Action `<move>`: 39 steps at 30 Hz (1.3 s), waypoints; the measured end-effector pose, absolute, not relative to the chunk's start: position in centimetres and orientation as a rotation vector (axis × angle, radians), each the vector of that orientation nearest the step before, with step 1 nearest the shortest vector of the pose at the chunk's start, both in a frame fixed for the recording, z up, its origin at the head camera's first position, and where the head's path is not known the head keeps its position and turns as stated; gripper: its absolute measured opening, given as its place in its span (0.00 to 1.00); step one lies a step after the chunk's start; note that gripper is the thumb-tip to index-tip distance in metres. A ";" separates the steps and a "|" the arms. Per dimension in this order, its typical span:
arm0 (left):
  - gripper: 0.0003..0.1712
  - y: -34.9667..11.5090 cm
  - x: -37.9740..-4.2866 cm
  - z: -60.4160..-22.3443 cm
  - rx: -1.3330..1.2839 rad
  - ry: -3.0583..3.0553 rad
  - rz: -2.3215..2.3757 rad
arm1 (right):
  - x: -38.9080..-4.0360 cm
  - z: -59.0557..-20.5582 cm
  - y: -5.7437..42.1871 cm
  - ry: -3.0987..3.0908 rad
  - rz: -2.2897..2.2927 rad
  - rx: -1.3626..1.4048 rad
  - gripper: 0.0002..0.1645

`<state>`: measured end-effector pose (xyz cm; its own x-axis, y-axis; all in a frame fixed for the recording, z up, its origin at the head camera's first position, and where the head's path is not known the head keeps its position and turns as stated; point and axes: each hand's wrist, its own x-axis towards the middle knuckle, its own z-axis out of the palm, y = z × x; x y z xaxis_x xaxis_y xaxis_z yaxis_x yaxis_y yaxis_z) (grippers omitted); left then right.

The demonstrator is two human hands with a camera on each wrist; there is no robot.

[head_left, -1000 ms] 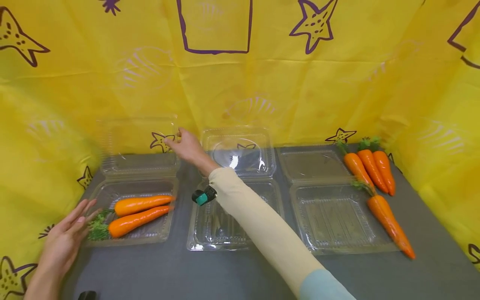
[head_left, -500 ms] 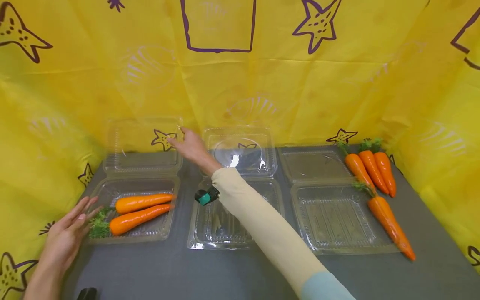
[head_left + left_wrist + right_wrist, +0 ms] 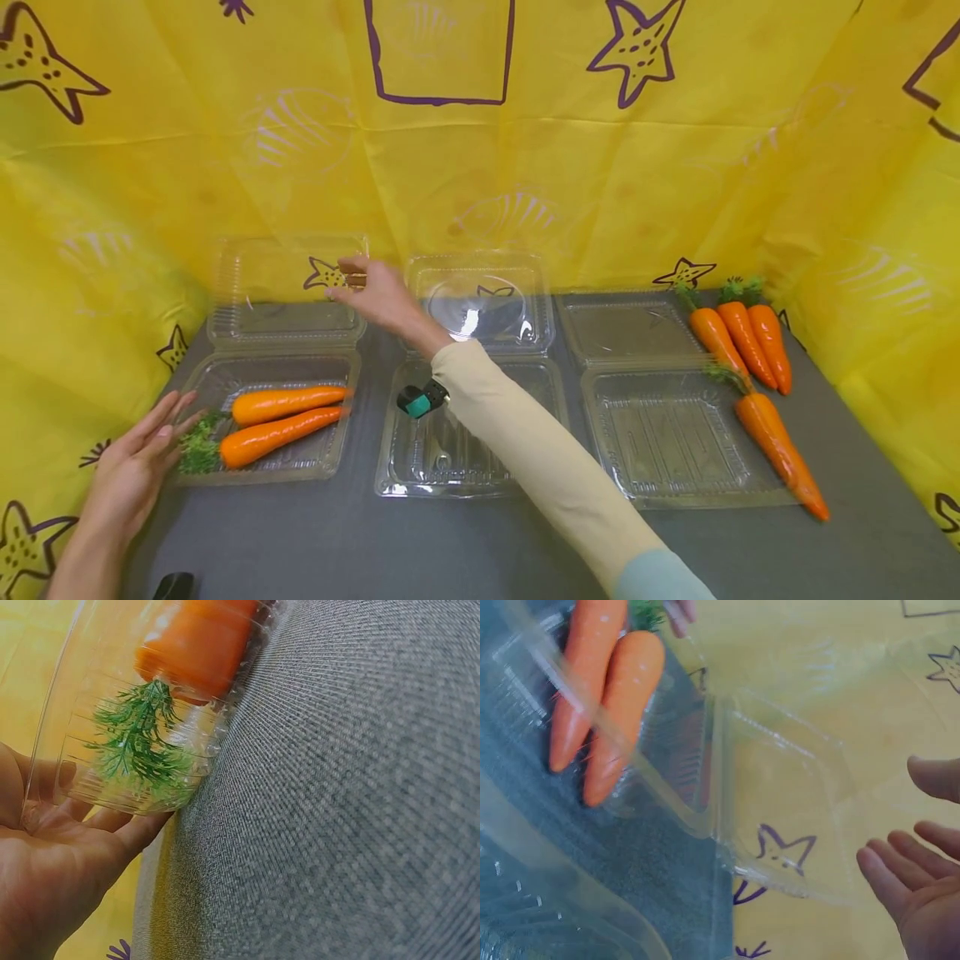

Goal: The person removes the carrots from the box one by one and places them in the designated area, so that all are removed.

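Observation:
Two orange carrots (image 3: 281, 437) with green tops lie in the clear plastic clamshell box (image 3: 258, 479) on the left. Its transparent lid (image 3: 262, 275) stands raised at the back. My left hand (image 3: 131, 475) rests along the box's left wall beside the carrot greens (image 3: 142, 735), fingers extended; the left wrist view shows them against the clear plastic. At the lid's right edge is my right hand (image 3: 382, 300). In the right wrist view this hand (image 3: 930, 877) has thumb and fingers spread, with nothing between them, beside the lid (image 3: 787, 802).
A middle clamshell box (image 3: 442, 487) and a right one (image 3: 675, 433) also stand with lids up; my right forearm crosses above the middle one. One carrot (image 3: 780, 454) overlaps the right box's edge. Several carrots (image 3: 768, 346) lie behind it. A yellow patterned cloth (image 3: 465, 167) surrounds the grey table.
My right hand's fingers have opened away from the lid's right edge, and the hand has shifted slightly right. The lid stays up. My left hand keeps its place by the box.

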<state>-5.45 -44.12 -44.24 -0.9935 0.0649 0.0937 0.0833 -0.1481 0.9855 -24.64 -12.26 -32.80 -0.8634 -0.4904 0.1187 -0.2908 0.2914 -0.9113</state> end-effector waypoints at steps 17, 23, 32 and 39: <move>0.32 -44.1 -5.3 -43.9 -0.150 -2.028 -2.376 | -21.8 -34.0 -14.8 2.206 -1.345 -1.086 0.34; 0.32 -43.8 -5.2 -43.9 -0.122 -2.071 -2.329 | -21.3 -34.9 -15.3 2.265 -1.141 -1.130 0.34; 0.32 -43.7 -5.1 -43.9 -0.101 -2.095 -2.309 | -20.8 -36.3 -16.4 2.234 -0.875 -1.240 0.31; 0.32 -43.7 -5.1 -43.7 -0.122 -2.086 -2.313 | -20.5 -37.1 -16.8 2.237 -0.820 -1.230 0.31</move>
